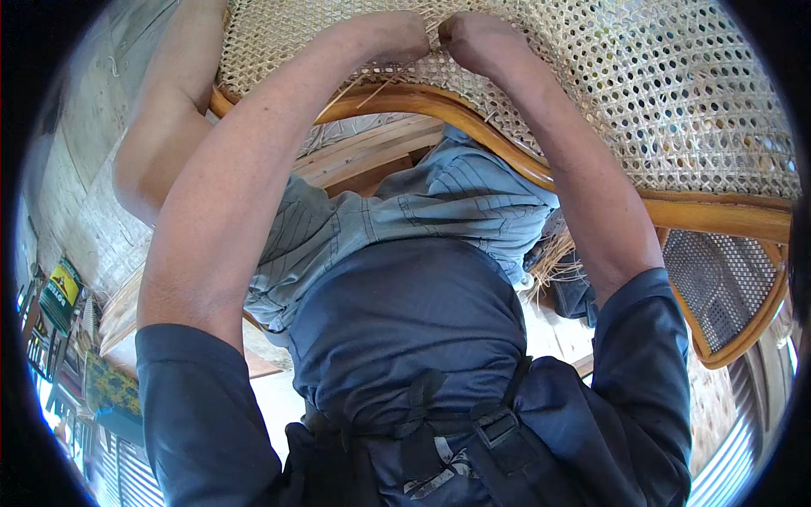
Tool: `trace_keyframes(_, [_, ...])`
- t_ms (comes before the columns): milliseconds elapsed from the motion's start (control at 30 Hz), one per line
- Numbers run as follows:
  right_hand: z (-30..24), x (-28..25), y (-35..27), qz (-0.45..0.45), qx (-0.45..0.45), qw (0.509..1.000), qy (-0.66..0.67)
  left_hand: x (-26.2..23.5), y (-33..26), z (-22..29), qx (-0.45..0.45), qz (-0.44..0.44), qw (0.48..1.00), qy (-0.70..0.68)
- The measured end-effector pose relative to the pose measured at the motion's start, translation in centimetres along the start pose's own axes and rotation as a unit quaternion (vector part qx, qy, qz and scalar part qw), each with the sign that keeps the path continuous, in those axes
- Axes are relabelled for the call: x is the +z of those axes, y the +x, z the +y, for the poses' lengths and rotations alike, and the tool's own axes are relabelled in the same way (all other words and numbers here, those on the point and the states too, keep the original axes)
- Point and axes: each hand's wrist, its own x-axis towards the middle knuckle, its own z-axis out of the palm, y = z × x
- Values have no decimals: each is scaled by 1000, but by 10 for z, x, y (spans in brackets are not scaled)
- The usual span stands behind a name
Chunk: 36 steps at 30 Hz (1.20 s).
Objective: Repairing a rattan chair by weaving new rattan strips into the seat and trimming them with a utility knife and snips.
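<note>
A woven cane panel (642, 101) in a curved, honey-brown wooden frame (710, 215) spreads across the upper part of the head view. On the weave at the top, my left hand (404, 36) is closed, its fingers turned away. Close beside it is my right hand (477, 38), also curled shut, the knuckles toward the left. Thin cane strands show in the narrow gap between the two hands; whether either one grips a strand is hidden. Below my left wrist, loose cane strands (382, 91) stick out over the frame's edge.
A second framed mesh panel (722, 291) stands at the right. Loose fibres (559, 262) lie beside my lap, near a dark cloth-like thing (574, 291). Wooden boards (372, 152) show beneath the frame. At the far left are a green-and-yellow package (61, 296) and a yellow patterned item (110, 389).
</note>
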Motion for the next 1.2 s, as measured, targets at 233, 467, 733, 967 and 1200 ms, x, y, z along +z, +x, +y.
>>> trace_keyframes(233, [-12,4,-7,7,14,1000,-8,12,11,1,-60,-41,997,-24])
trace_keyframes(467, [-12,-6,-4,-17,-16,1000,-13,0,-13,3,9,60,998,-29])
trace_keyframes(733, [-18,-6,-9,33,-25,998,-38,-32,-22,31,-150,-14,988,-34])
trace_keyframes(967, [2,-7,-17,148,-157,972,-91,-22,-57,1,-87,100,991,32])
trace_keyframes(1200, [7,6,-17,223,-194,952,-84,-27,-147,25,-255,70,964,-39])
